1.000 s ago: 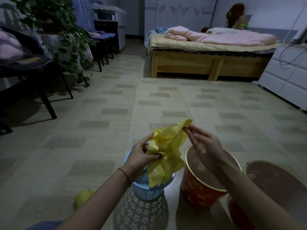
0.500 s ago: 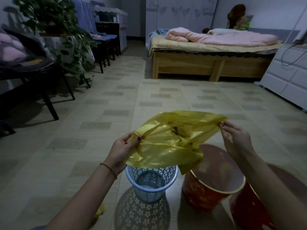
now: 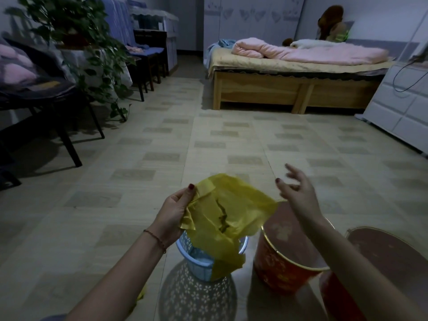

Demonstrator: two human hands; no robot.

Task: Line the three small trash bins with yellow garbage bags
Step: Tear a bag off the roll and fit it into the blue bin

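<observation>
My left hand [image 3: 174, 210] pinches the left edge of a yellow garbage bag [image 3: 228, 214], which hangs spread out above a small pale-blue perforated bin [image 3: 196, 262] on the floor. My right hand [image 3: 295, 189] is off the bag, fingers spread and blurred, just right of its free corner. A red bin with a gold rim [image 3: 284, 262] stands to the right of the blue one. At the right edge stands a second red bin [image 3: 382, 256], partly behind my right forearm. The bag hides most of the blue bin's opening.
Something yellow [image 3: 140, 296] lies on the floor under my left forearm. A wooden bed [image 3: 294, 89] stands at the back, a white cabinet [image 3: 403, 107] at right. Black chairs [image 3: 41, 98] and a leafy plant [image 3: 88, 42] line the left side. Tiled floor stretches ahead.
The bag was pulled wide between both hands. My right hand has since let go of its corner and lifted away; the bag now sags from my left hand over the blue bin.
</observation>
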